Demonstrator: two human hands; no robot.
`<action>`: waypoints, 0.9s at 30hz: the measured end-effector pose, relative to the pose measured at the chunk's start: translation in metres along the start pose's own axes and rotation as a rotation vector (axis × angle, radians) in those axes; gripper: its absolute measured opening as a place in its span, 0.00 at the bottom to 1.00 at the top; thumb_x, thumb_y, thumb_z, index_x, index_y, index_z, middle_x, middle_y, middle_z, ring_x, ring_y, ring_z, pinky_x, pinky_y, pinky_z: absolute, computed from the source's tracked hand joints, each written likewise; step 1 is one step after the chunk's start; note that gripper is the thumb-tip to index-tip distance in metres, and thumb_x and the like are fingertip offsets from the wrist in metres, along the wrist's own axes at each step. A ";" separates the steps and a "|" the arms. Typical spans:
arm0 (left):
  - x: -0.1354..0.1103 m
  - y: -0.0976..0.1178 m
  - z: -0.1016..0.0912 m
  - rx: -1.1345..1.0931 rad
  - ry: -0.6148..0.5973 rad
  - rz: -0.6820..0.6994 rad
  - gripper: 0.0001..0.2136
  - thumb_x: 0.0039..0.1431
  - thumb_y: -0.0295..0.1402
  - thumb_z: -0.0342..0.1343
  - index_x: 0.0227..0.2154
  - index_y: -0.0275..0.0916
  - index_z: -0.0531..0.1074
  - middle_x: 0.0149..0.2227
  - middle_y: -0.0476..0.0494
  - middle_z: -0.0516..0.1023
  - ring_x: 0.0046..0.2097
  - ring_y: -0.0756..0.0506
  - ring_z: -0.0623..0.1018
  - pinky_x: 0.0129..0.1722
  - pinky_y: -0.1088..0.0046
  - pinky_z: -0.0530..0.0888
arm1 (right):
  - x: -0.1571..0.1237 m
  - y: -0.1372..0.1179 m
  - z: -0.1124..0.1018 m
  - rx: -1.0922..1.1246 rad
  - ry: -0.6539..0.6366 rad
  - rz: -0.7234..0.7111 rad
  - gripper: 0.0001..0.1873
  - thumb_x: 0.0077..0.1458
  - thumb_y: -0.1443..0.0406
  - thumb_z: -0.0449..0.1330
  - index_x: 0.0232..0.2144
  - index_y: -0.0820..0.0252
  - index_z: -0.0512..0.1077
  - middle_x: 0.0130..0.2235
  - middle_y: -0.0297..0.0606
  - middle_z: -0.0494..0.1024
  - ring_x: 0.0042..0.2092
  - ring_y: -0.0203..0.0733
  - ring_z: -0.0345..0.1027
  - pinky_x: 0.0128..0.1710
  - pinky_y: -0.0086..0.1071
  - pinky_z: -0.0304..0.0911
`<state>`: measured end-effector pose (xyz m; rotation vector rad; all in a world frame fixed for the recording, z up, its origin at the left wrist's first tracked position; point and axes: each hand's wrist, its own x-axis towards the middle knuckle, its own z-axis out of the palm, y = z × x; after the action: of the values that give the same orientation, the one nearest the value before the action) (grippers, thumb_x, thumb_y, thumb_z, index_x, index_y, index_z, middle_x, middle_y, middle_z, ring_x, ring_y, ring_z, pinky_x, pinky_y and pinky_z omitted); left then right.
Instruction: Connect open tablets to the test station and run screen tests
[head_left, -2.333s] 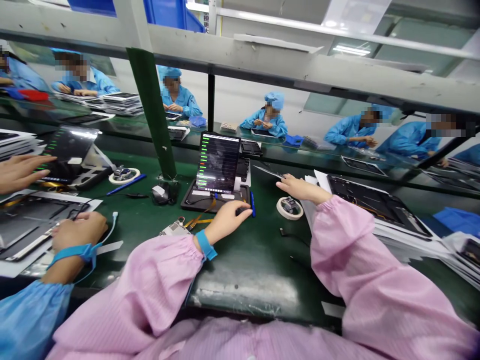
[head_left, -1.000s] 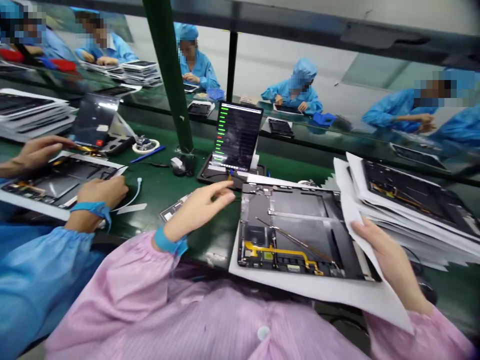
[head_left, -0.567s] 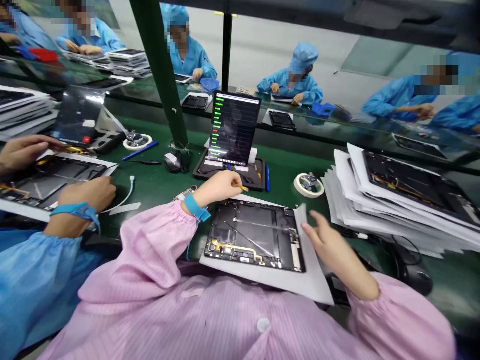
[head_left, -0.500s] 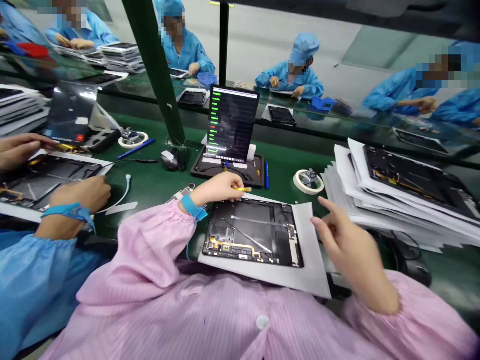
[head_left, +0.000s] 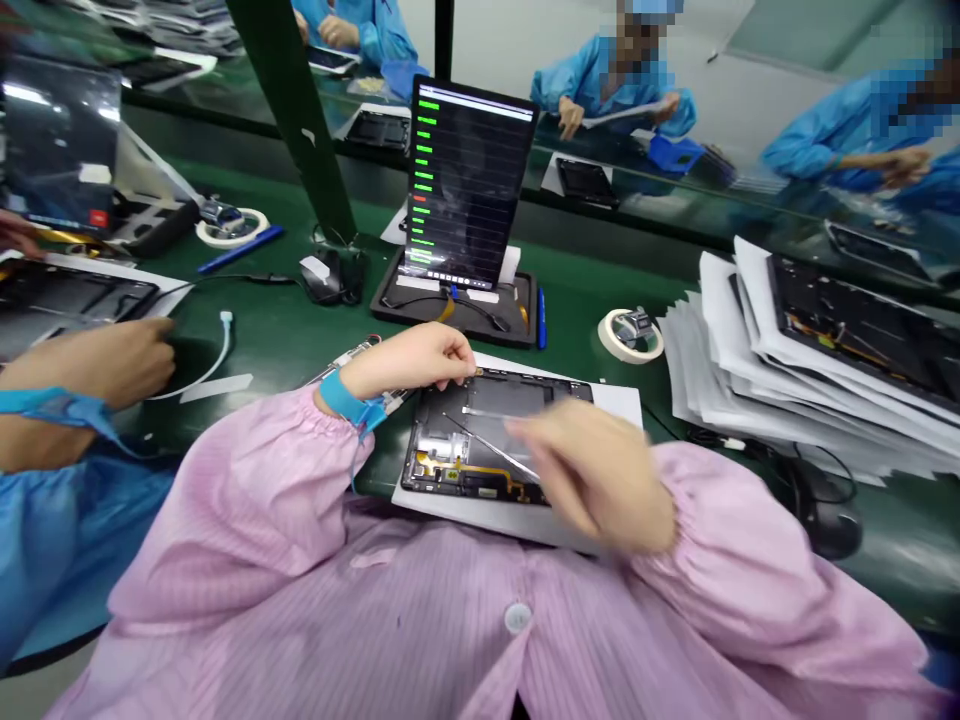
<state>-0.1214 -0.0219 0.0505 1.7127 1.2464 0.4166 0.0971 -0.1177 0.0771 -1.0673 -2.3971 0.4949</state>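
An opened tablet chassis (head_left: 465,440), black with a yellow flex cable, lies on a white sheet (head_left: 615,400) at the near edge of the green bench. My left hand (head_left: 416,360), in a pink sleeve with a blue wrist strap, rests at the chassis's top edge with fingertips pinched together; what they hold is hidden. My right hand (head_left: 592,470) hovers over the right half of the chassis, smeared by motion. Behind stands an upright tablet (head_left: 469,185) showing green bars, on a black tray (head_left: 457,310).
A tall stack of white sheets with chassis (head_left: 750,350) fills the right. A tape roll (head_left: 630,335) and blue pen (head_left: 541,318) lie beside the tray. A mouse (head_left: 825,520) is near right. A co-worker's hand (head_left: 105,360) works at left. A green post (head_left: 292,110) rises behind.
My right hand moved left from the sheet's right edge to above the chassis. My left hand dropped onto the chassis's top edge. The view tilted down and closer.
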 end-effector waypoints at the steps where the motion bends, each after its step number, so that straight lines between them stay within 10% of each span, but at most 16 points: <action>1: -0.001 0.000 0.000 0.025 -0.023 -0.008 0.08 0.51 0.33 0.54 0.29 0.35 0.74 0.26 0.48 0.76 0.24 0.52 0.72 0.22 0.79 0.66 | 0.019 0.017 0.014 0.009 -0.013 -0.031 0.10 0.62 0.64 0.51 0.39 0.52 0.73 0.36 0.38 0.76 0.41 0.46 0.69 0.44 0.44 0.67; 7: -0.001 -0.003 0.005 0.129 -0.205 -0.153 0.07 0.47 0.28 0.50 0.27 0.36 0.73 0.21 0.50 0.73 0.23 0.50 0.73 0.20 0.80 0.66 | 0.051 0.073 0.071 0.087 -0.095 0.083 0.04 0.53 0.69 0.62 0.30 0.59 0.70 0.32 0.34 0.71 0.38 0.41 0.63 0.41 0.36 0.58; 27: 0.005 -0.008 0.011 0.257 -0.227 -0.013 0.09 0.45 0.27 0.53 0.28 0.36 0.78 0.25 0.49 0.77 0.27 0.50 0.73 0.25 0.78 0.64 | 0.045 0.070 0.067 0.182 -0.090 0.108 0.04 0.54 0.69 0.61 0.29 0.58 0.69 0.31 0.31 0.70 0.37 0.39 0.62 0.41 0.34 0.53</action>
<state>-0.1156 -0.0230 0.0370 1.9061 1.1818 0.0504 0.0752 -0.0481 -0.0011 -1.1177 -2.3262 0.7975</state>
